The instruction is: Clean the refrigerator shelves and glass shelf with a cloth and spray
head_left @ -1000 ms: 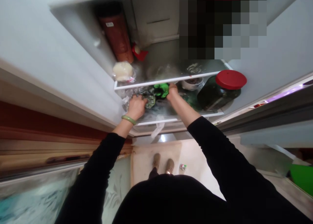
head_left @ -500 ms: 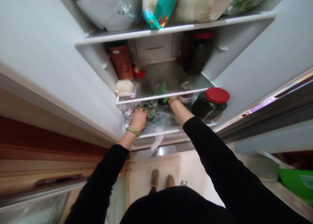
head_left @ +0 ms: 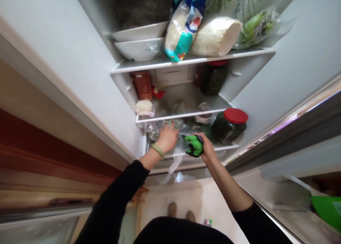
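Observation:
My right hand (head_left: pixel 207 148) grips a folded green and black bundle that looks like a work glove (head_left: pixel 195 145), just in front of the lower fridge shelf (head_left: pixel 183 152). Reaching over that shelf, my left hand (head_left: pixel 167 138) has its fingers apart against clear plastic bags of leafy greens (head_left: pixel 156 131). A pale green bangle (head_left: pixel 158 150) circles the left wrist. Beyond the right hand are a white bowl (head_left: pixel 204 118) and a dark jar with a red lid (head_left: pixel 232 127).
Above, the middle shelf (head_left: pixel 176 116) holds a wrapped white item (head_left: pixel 144 108), a reddish-brown container (head_left: pixel 142 85) and another dark jar (head_left: pixel 213 79). White bowls (head_left: pixel 140 48), a blue bag (head_left: pixel 179 37) and a large pale vegetable (head_left: pixel 215 36) crowd the top shelf.
My right hand has drawn back from deep in the lower shelf, bringing the green and black glove out towards me. My left hand has shifted right over the bags. The view has tilted upward.

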Available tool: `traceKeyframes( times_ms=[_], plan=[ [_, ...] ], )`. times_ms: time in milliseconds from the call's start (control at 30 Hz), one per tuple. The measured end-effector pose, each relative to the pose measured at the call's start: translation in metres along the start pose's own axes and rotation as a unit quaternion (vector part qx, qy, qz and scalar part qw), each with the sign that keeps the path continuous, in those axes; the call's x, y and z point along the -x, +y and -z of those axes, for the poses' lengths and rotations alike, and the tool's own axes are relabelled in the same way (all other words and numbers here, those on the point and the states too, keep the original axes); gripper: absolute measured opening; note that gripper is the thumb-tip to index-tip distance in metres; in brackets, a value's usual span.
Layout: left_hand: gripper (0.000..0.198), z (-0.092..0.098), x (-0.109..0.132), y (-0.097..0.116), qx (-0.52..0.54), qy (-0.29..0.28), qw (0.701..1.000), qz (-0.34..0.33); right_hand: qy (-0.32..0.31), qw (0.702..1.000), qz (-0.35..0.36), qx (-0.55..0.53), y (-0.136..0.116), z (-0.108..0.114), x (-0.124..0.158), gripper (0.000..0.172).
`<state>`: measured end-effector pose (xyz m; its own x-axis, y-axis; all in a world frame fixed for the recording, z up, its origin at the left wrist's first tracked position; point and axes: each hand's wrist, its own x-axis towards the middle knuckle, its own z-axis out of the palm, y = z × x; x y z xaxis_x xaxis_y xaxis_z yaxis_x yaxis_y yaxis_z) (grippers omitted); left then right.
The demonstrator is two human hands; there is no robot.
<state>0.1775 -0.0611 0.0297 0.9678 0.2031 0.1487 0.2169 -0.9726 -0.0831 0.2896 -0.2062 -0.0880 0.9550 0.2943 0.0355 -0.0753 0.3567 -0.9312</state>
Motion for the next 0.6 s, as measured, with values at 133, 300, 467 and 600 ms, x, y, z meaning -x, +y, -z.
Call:
traceKeyframes(
  times_ms=[133,300,467,600],
  plan=[
    [0.033,0.046,0.025,0.012,0.045,0.057,0.996,-0.059,0.034,0.949,0.214,0.23,0.008,0.014,0.002,0.05],
    [0.041,0.092,-0.058,0.001,0.043,0.148,0.986,0.057,-0.036,0.827,0.365,0.426,0.032,0.011,0.004,0.029],
    [0.053,0.104,-0.16,-0.036,0.009,0.127,0.974,0.189,-0.03,0.783,0.428,0.45,0.04,0.015,0.004,0.025],
    [0.051,0.107,-0.186,-0.064,0.014,0.146,0.972,0.181,-0.039,0.775,0.448,0.443,0.041,0.018,0.003,0.023]
  ],
)
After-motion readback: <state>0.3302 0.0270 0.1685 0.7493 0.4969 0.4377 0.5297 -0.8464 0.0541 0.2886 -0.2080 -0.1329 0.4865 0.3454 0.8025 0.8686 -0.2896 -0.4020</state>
